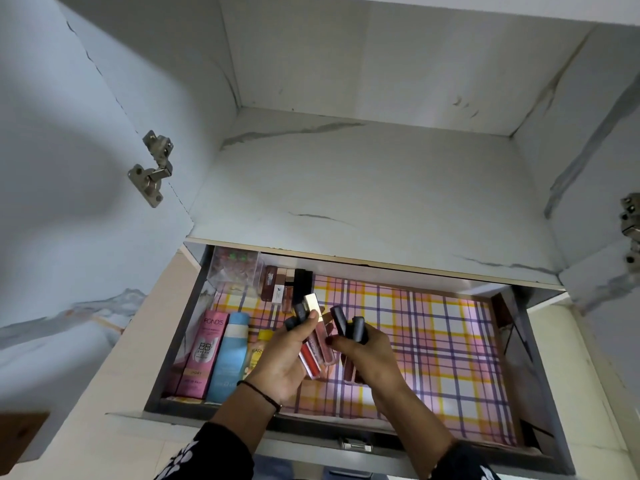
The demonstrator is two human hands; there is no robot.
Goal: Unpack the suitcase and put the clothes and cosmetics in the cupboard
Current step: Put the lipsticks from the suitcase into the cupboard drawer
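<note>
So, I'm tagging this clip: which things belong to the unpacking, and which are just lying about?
Job: lip glosses in left hand; dark tubes in right hand; drawer; Pond's box; blue bottle.
Lying about: door hinge; plaid liner; clear box.

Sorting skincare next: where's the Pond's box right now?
Head view: the Pond's box lies in the drawer's near-left corner, beside the blue bottle on its right, left of the left hand holding lipsticks.

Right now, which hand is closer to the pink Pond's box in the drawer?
Left. The left hand, gripping lip gloss tubes, hovers right of the pink Pond's box, beyond the blue bottle. The right hand, holding dark tubes, is farther right over the plaid liner.
</note>
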